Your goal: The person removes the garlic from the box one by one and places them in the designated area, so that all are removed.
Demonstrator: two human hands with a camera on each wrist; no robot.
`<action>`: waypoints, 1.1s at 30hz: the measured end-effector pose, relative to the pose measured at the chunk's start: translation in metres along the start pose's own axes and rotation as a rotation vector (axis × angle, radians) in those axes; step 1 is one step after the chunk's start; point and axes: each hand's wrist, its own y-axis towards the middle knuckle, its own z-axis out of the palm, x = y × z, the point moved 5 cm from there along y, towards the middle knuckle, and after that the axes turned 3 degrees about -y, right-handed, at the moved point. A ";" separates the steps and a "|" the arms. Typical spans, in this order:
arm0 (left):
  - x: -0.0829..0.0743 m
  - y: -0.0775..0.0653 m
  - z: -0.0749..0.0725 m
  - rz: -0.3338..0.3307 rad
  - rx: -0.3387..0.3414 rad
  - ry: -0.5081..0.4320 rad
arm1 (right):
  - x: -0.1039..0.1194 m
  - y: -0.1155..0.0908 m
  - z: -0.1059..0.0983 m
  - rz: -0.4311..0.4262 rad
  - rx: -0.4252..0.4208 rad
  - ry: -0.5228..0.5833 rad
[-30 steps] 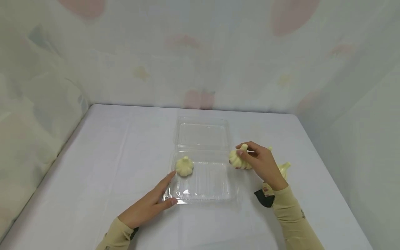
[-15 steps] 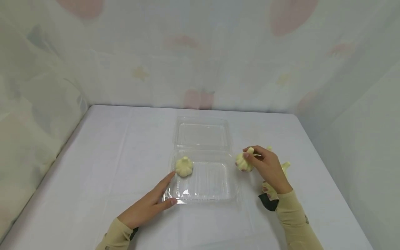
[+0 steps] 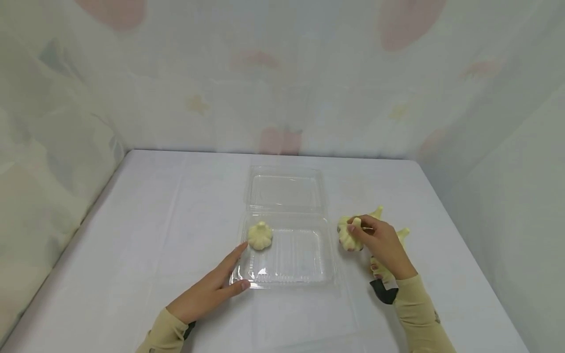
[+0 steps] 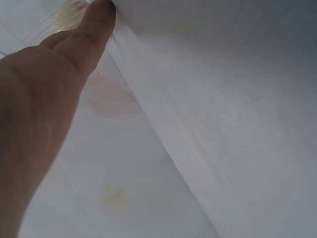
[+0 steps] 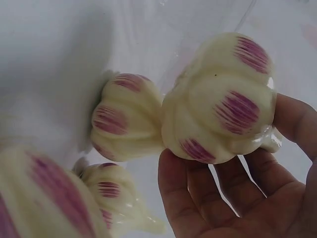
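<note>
My right hand (image 3: 385, 245) pinches a garlic bulb (image 3: 350, 241) by its stem, to the right of a clear plastic clamshell container (image 3: 291, 283). Purple streaks mark the pale bulb in the right wrist view, where fingers and thumb hold its sides. Another garlic bulb (image 3: 260, 236) sits in the left of the container base. My left hand (image 3: 211, 290), fingers straight and thumb apart, rests against the container's front left corner. In the left wrist view that hand (image 4: 49, 84) covers most of the bulb beyond it.
Several more garlic bulbs lie on the white tabletop around my right hand, among them one with its stem (image 3: 403, 234) showing behind the wrist and one (image 5: 126, 119) beside the held bulb. The container's lid (image 3: 286, 190) lies folded back. Patterned cloth (image 3: 282, 88) hangs behind the table.
My right hand has moved right and nearer to me with its garlic bulb, away from the container's right edge. My left hand and the bulb in the container have stayed put.
</note>
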 end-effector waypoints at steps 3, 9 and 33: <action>0.000 0.000 0.000 -0.006 0.001 -0.007 | -0.004 0.000 0.003 -0.007 0.013 -0.016; 0.000 0.000 0.001 -0.004 0.003 -0.008 | -0.009 0.000 0.007 -0.026 0.021 -0.047; 0.003 0.001 -0.002 -0.012 0.021 -0.010 | -0.022 0.002 0.017 -0.034 0.005 -0.116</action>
